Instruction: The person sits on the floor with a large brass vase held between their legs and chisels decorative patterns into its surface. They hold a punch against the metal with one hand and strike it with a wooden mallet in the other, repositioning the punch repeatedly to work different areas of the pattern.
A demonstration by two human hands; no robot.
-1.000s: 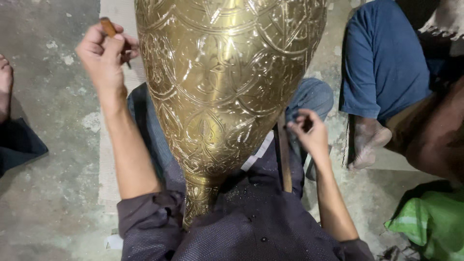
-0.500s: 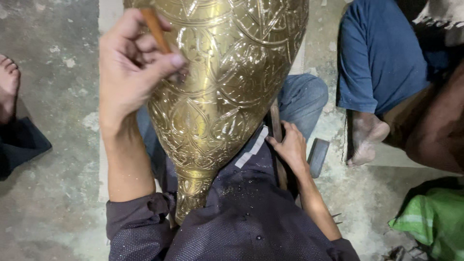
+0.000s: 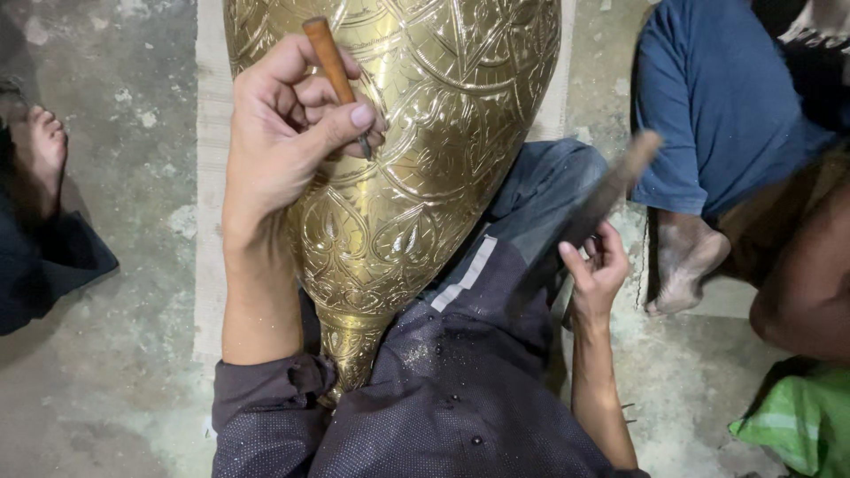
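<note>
While the big engraved brass vessel [image 3: 416, 159] lies across the person's lap, its wide body runs toward the far edge of the view and its narrow neck points back at the person, tucked against the dark dotted shirt [image 3: 443, 398]. Pretty ornate thing, covered all over in leaf and arch patterns.

Left hand [image 3: 283, 150] is up on the left side of the brass, fingers curled tight around a small chisel [image 3: 332, 71] with an orange-brown wooden handle. Thumb is pressed across the front of it, and the dark metal tip sits right on the engraved surface just under the thumb. Handle sticks up and tilts a bit to the far left.

Right hand [image 3: 598, 265] is off to the right of the vessel, near the knee in blue jeans [image 3: 540, 195]. Fingers are wrapped around the lower end of a long stick-like tool, a hammer handle [image 3: 602, 190] as far as I can tell, but it's motion-blurred so the top end is just a smear. It's clear of the brass, not touching it.

Someone else sits at the right in blue trousers [image 3: 717, 106], bare foot [image 3: 682, 261] on the concrete floor [image 3: 115, 221]. Another bare foot [image 3: 40, 150] pokes in at the left edge. Green cloth [image 3: 797, 416] at near right.
</note>
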